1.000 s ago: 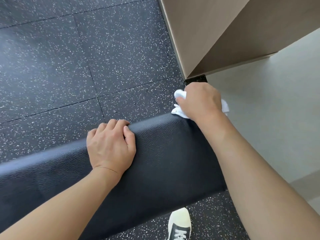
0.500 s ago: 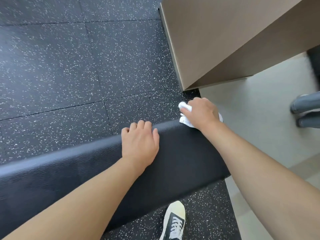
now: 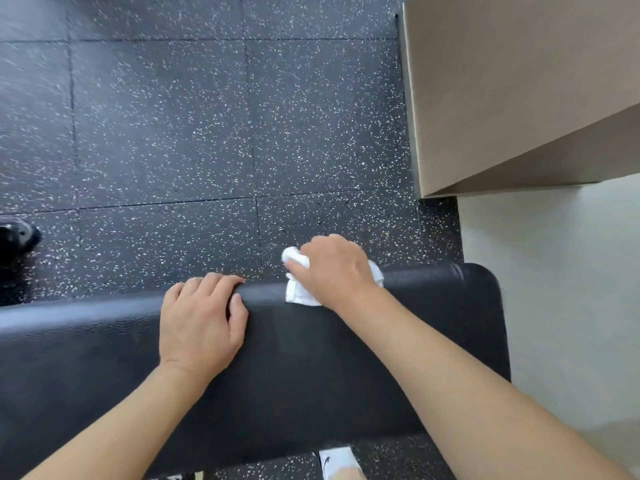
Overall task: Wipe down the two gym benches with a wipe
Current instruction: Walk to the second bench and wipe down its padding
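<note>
Grained black leatherette bench [image 3: 311, 358], speckled rubber floor [image 3: 173, 133].

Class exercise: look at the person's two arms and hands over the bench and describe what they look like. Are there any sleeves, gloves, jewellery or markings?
Both forearms are bare up to the frame's edge: no sleeves show. The left hand and the right hand wear no gloves, and no rings, watch or wristband can be seen. No markings show on either arm. The fingernails visible on the left hand look short and unpainted.

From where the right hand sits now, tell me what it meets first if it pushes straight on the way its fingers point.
The right hand, gripping the wipe, points past the bench's far edge. Beyond it, probably only the speckled floor below; depth is unclear.
</note>
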A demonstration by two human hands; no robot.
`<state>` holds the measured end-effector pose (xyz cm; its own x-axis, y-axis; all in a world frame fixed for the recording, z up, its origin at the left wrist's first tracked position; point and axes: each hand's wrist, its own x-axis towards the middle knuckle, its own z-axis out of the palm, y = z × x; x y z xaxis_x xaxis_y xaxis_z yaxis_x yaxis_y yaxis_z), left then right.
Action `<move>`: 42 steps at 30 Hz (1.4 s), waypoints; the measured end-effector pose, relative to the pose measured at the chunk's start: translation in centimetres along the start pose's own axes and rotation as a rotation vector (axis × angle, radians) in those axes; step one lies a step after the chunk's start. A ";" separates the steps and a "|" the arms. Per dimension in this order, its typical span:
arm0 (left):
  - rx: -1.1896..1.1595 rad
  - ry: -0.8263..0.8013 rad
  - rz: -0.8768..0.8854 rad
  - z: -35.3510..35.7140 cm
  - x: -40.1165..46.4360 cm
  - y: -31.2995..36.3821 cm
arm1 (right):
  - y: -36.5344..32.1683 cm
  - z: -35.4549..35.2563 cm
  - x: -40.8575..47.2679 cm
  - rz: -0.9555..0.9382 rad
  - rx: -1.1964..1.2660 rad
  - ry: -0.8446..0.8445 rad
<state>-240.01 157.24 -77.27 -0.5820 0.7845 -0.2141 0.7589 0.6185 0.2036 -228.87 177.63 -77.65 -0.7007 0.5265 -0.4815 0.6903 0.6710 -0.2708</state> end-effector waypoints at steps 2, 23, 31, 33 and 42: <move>0.012 0.003 -0.001 -0.1 -0.1 0.0 | 6.7 -1.4 -0.7 0.132 -0.038 -0.040; 0.003 -0.176 0.042 -1.5 0.4 -0.6 | 4.3 -0.8 -1.6 0.175 -0.004 0.071; -0.030 -0.343 0.141 -3.2 0.9 -5.2 | 2.2 -2.0 -1.9 0.341 -0.137 0.068; -0.017 -0.319 0.141 -3.6 0.5 -7.3 | -4.9 0.0 -0.4 0.204 -0.060 0.036; 0.085 -0.256 0.083 -5.6 -1.3 -19.8 | -19.9 4.1 1.6 -0.032 0.067 0.027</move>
<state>-255.93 144.20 -75.69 -0.4325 0.7890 -0.4364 0.8288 0.5385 0.1520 -242.97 162.96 -76.46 -0.7268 0.5193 -0.4495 0.6770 0.6520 -0.3413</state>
